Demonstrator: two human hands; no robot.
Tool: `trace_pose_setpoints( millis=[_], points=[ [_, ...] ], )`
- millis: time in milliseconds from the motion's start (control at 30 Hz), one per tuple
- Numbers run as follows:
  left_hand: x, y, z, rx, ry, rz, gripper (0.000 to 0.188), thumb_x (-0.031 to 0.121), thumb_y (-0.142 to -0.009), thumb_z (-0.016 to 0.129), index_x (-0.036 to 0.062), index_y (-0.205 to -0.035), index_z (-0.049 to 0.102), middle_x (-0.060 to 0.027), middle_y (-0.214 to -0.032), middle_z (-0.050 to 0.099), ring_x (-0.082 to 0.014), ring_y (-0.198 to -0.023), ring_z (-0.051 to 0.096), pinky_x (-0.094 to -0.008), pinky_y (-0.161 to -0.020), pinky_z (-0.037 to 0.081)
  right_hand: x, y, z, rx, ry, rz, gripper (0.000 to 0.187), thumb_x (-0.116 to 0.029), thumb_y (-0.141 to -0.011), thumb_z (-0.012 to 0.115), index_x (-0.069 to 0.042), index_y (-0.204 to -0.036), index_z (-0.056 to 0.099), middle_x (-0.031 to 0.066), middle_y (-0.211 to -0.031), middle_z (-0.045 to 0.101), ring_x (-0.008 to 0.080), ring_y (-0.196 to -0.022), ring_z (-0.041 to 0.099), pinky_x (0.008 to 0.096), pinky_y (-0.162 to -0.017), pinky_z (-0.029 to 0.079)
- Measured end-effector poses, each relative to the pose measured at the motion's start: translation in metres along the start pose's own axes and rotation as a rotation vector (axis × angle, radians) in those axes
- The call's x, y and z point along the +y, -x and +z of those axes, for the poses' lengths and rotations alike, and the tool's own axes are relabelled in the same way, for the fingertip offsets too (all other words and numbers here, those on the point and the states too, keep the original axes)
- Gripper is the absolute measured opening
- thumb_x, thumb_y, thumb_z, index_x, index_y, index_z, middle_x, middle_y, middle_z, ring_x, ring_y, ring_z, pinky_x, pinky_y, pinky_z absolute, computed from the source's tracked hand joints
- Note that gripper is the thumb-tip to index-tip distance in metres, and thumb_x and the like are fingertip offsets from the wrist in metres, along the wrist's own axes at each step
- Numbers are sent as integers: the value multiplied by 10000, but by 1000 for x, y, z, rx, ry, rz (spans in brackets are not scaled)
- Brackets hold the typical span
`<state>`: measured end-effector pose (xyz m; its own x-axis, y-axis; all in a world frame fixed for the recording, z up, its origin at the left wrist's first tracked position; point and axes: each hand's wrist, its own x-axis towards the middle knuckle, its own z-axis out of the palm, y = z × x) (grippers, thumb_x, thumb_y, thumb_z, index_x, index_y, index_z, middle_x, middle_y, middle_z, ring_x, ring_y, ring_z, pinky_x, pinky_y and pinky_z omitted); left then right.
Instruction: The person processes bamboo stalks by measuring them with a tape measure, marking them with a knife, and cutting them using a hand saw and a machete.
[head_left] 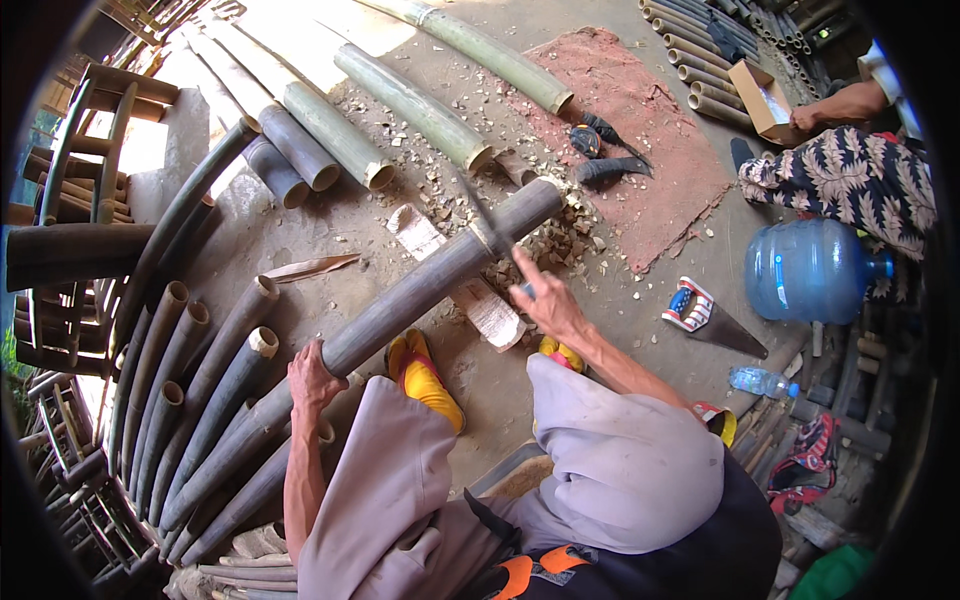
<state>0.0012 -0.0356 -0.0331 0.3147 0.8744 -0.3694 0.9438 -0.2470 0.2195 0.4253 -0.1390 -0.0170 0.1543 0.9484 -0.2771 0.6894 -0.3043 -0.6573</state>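
Note:
A long, dark bamboo pole [420, 292] runs slantwise from the lower left to the middle of the head view. My left hand [314, 376] is wrapped round it near my left knee. In my right hand [550, 305] is a large knife [478, 208], its dark blade lying across the pole near the far end. The index finger stretches along the knife toward the blade. A pale, flat piece of wood [488, 314] passes under the pole; whether they touch I cannot tell. Wood chips [560, 235] are heaped beside the pole's far end.
Green bamboo poles [420, 110] lie ahead, and several dark ones [215, 400] fan out at my left. A handsaw [715, 318], a blue water jug [808, 270] and a small bottle [762, 382] are at right. Another person's hand [805, 118] touches a cardboard box [760, 98].

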Motion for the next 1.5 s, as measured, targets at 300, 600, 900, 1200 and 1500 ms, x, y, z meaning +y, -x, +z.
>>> trace_pose_setpoints(
  millis=[300, 600, 900, 1200, 1500],
  points=[
    [4, -17, -22, -262, 46, -56, 791, 284, -433, 813, 25, -1141, 577, -214, -963, 671, -389, -921, 643, -445, -830, 513, -10, 4, 12, 52, 40, -133, 702, -284, -936, 588, -136, -1520, 226, 318, -909, 625, 472, -763, 635, 508, -634, 551],
    [-2, 15, 24, 225, -77, 37, 796, 247, -490, 816, 68, -1217, 547, -127, -1110, 619, -317, -1066, 573, -421, -932, 424, -4, 2, 11, 114, -181, -51, 725, -312, -931, 590, -128, -1522, 211, 356, -833, 621, 490, -705, 641, 535, -610, 558],
    [6, 4, 8, 98, -71, 19, 782, 250, -495, 815, 56, -1204, 548, -134, -1111, 629, -315, -1060, 583, -428, -937, 435, 2, 8, 8, 43, -161, -189, 682, -277, -953, 565, -59, -1504, 229, 309, -727, 617, 361, -610, 661, 470, -477, 558],
    [0, -14, -5, -117, 38, -17, 838, 293, -447, 830, 45, -1202, 564, -179, -1080, 658, -353, -1018, 626, -437, -897, 496, 9, 15, 39, 79, -167, -289, 671, -301, -964, 534, -148, -1527, 204, 347, -853, 615, 413, -679, 666, 482, -518, 579],
    [5, 6, 22, 337, -130, 60, 692, 249, -548, 779, 77, -1184, 567, -109, -1071, 638, -290, -1029, 592, -427, -919, 435, 2, 29, 30, -50, 154, -349, 695, -341, -966, 542, -88, -1518, 205, 205, -719, 620, 319, -548, 626, 419, -483, 562]
  ],
)
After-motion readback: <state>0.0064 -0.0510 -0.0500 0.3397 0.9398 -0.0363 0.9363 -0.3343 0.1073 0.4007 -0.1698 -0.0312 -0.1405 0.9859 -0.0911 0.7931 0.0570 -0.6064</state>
